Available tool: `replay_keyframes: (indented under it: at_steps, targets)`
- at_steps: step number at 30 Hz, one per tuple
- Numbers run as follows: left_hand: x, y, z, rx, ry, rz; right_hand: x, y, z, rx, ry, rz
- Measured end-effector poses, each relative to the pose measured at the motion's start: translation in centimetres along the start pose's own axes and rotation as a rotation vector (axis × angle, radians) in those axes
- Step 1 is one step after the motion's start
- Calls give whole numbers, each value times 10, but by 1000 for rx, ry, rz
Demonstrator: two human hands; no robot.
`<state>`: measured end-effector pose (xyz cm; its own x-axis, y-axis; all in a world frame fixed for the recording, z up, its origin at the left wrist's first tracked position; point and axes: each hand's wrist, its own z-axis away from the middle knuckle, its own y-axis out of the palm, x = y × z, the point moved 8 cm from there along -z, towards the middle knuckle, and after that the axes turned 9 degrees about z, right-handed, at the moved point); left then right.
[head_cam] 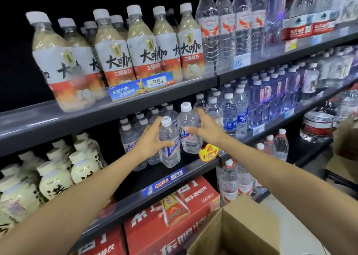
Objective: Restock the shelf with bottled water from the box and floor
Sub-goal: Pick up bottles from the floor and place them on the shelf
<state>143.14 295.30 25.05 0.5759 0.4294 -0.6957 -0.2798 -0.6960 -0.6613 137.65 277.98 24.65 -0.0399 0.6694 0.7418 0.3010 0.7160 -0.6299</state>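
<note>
Mid-frame, left hand (150, 142) grips one water bottle (169, 148), right hand (206, 126) another (188, 130), both at the middle shelf (193, 169) among standing rows, with the open box (242, 227) lower right suggesting more to load

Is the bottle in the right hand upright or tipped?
Tipped slightly. The bottle in the right hand leans, its white cap pointing up-left.

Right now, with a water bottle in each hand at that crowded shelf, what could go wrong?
The left hand and right hand each hold a bottle almost touching; they might knock together. Pushing them in could topple the packed bottles behind. The yellow tag on the shelf edge could get bumped.
</note>
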Motion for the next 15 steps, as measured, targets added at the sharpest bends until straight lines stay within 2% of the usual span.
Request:
replay_keyframes:
  at_steps: [4,10,15]
  targets:
    - [22,12,-20,5,-42,20,-13,13,-21,42,13,14]
    - [38,18,-37,-6,-58,-84,-30,22,-54,46,1,14]
    - [52,15,-46,7,-139,-75,-39,37,-69,103,-28,156]
